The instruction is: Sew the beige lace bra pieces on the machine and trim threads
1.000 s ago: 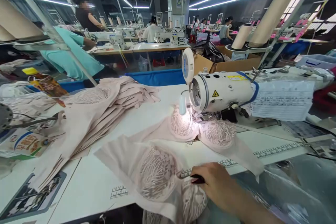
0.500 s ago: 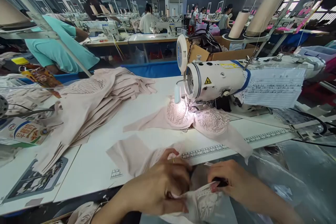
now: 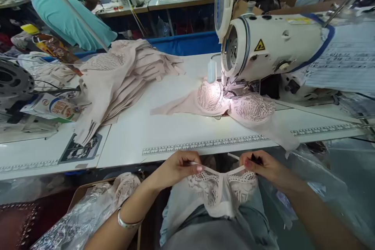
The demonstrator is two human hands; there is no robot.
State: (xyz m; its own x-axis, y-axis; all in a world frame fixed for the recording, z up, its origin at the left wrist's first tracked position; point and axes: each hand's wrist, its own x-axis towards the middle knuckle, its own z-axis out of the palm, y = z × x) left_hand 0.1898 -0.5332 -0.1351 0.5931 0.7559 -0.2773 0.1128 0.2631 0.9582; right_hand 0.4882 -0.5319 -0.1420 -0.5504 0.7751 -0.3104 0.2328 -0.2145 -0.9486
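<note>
A pale pink lace bra [image 3: 223, 191] is stretched over my lap, below the table's front edge. My left hand [image 3: 184, 166] pinches the top edge of one cup between thumb and fingers. On the other cup, my right hand [image 3: 262, 166] grips the matching edge. A small black object [image 3: 256, 159] shows among the right hand's fingers; its kind I cannot make out. Another pale pink bra [image 3: 249, 111] lies under the sewing machine [image 3: 275, 45], its middle near the lit needle area.
A pile of pale pink bras [image 3: 125, 74] covers the table's left part, beside a drink bottle [image 3: 58, 49] and a carton [image 3: 51, 107]. A printed ruler [image 3: 202, 143] runs along the front edge. Below left stands a box with plastic wrap [image 3: 90, 203]. Someone in turquoise [image 3: 70, 11] is beyond.
The view has tilted down. The bra in my hands, bunched and partly over the table edge before, is now off the table and spread between both hands. The one under the machine stays put.
</note>
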